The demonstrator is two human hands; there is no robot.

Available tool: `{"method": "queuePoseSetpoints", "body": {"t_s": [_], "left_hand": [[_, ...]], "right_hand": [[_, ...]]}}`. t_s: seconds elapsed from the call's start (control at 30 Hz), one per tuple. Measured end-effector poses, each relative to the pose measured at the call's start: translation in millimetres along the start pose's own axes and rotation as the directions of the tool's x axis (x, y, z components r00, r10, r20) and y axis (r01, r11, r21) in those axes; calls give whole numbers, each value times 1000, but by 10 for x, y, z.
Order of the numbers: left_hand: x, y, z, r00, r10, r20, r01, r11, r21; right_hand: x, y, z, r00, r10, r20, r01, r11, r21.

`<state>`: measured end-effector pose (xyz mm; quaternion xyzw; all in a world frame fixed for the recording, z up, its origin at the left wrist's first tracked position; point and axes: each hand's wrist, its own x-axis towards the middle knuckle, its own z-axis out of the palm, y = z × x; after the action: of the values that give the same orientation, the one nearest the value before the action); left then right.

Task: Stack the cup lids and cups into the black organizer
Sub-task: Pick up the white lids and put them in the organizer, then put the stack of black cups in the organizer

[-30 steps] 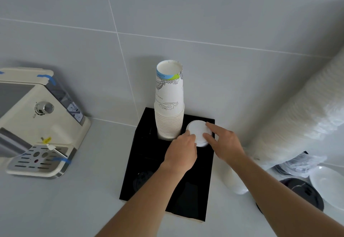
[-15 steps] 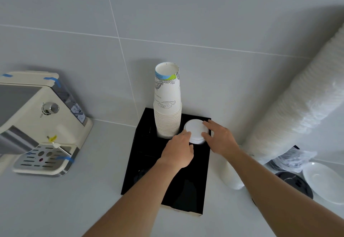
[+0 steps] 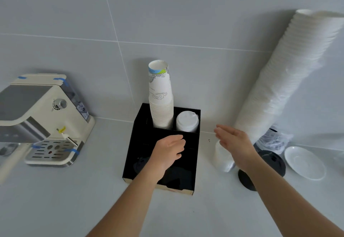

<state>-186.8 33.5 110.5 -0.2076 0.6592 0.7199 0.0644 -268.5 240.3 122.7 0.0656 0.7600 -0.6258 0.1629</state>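
Note:
The black organizer [image 3: 136, 143] stands against the wall in the middle. Its back left slot holds a tall stack of printed paper cups [image 3: 161, 95]. A stack of white lids [image 3: 187, 122] fills the back right slot. My left hand [image 3: 169, 152] hovers over the organizer's front half, fingers loosely curled and holding nothing. My right hand [image 3: 233, 141] is off the organizer's right side, fingers spread, empty. Just below it a short stack of white lids [image 3: 222, 157] lies on the counter. Black lids [image 3: 273, 162] lie further right.
A cream espresso machine [image 3: 41, 117] stands at the left. A very long stack of white cups [image 3: 290, 73] leans against the wall at the right. A white saucer [image 3: 305, 162] lies at the far right, next to crumpled plastic wrap [image 3: 275, 140].
Both hands have let go of the white lid stack in the back right slot and pulled back. My right hand moved rightward off the organizer; my left drew toward me.

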Motion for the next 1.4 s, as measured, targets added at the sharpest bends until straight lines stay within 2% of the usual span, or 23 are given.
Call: {"method": "queuePoseSetpoints", "body": {"t_s": [0.07,0.17,0.27,0.37,0.67,0.93,1.07,1.17,1.27,1.4], "left_hand": [[-144,-15,48,999,-52,12,53,981,-185],[-325,-46,156,996,-83,35,90,930,-355],[-467,-102,289,993,-102,57,116,893,-434],[-540,-186,441,989,-127,73,146,878,-455],[-553,-501,1029,969,-240,64,244,871,-427],[-418,-623,1412,954,-295,58,295,883,-366],[-309,-635,1545,949,-307,67,313,906,-284],[-204,-656,1612,944,-322,71,330,923,-198],[-76,-678,1655,932,-356,69,362,919,-158],[102,-769,1782,911,-400,98,409,905,-116]], "right_hand": [[-164,37,-110,999,18,35,-25,983,185],[-382,104,-287,998,53,43,-66,912,405],[-538,171,-481,993,114,25,-109,831,546],[-694,219,-711,992,126,19,-113,803,585],[-829,467,-1506,985,69,-159,6,904,428],[-558,716,-1831,973,90,-215,-21,952,304],[-341,916,-1832,984,108,-141,-89,987,136],[-177,986,-1764,988,135,-78,-128,988,82],[-12,1050,-1708,987,160,-29,-158,984,81],[93,1064,-1678,983,180,31,-182,967,176]]}}
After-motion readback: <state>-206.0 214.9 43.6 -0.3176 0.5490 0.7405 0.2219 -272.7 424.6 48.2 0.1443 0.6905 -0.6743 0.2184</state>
